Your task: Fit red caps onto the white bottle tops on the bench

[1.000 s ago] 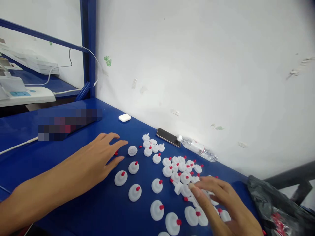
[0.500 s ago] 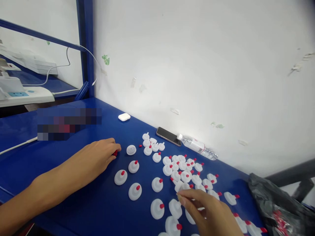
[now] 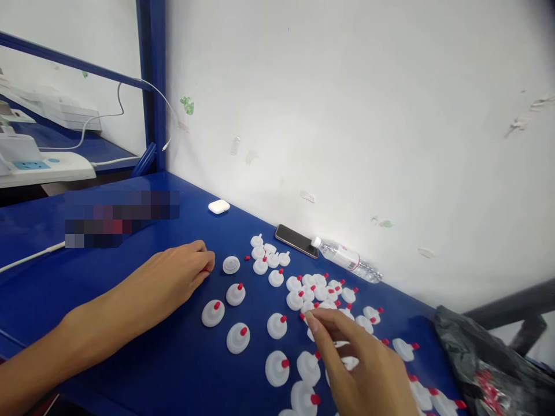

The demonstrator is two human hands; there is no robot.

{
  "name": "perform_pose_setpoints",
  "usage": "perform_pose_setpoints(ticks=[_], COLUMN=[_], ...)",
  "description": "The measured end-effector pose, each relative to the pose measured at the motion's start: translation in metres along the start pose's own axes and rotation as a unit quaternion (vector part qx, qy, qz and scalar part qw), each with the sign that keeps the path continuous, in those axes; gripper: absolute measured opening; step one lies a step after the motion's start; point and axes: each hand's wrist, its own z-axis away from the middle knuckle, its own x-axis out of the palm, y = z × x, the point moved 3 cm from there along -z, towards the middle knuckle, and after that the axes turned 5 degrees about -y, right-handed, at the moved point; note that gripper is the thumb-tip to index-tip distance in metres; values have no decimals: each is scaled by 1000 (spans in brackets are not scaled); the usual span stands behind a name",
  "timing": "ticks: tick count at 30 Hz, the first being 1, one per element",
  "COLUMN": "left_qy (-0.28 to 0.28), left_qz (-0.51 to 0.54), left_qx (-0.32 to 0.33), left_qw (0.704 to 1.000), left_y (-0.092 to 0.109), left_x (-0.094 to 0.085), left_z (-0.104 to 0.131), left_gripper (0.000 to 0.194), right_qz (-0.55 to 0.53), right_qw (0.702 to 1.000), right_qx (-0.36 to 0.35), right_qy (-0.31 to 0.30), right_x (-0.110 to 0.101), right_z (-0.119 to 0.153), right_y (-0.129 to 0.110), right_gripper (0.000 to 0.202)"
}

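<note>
Many white plastic caps with red tips (image 3: 321, 292) lie on the blue table (image 3: 143, 370); several stand apart in loose rows, such as the one at the near left (image 3: 213, 312). One white cap (image 3: 231, 264) has no red tip. My left hand (image 3: 173, 280) rests on the table just left of it, fingers curled onto a small red plug (image 3: 204, 269). My right hand (image 3: 359, 370) reaches in from the lower right. Its thumb and fingertips are pinched together at the near edge of the cluster, and what they grip is hidden.
A phone (image 3: 297, 240), a lying water bottle (image 3: 347, 259) and a white earbud case (image 3: 219, 206) sit along the white wall. A black bag (image 3: 485, 364) lies at the right. A white cable (image 3: 30, 255) crosses the left; a power strip (image 3: 43, 167) sits beyond.
My left hand's fingers curled shut from spread flat and closed on the red plug. My right hand drew back toward me, then pushed forward to the cluster's near edge.
</note>
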Motion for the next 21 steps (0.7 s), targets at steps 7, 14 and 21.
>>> perform_pose_setpoints(ticks=[7,14,21], left_qy=[-10,16,41], left_qz=[-2,52,99], left_qx=[-32,-16,19], left_qw=[999,998,994], left_y=[3,7,6], left_x=[-12,-19,-21], left_z=[-5,-2,-5], left_gripper=[28,33,32], right_qz=[101,194,143], right_qw=[985,965,969], right_qx=[-126,-136,-141], right_qy=[-64,-109,-143], right_x=[9,22,47], right_z=[-33,-102,-134], right_y=[-28,-35,-33], right_gripper=[22,26,13])
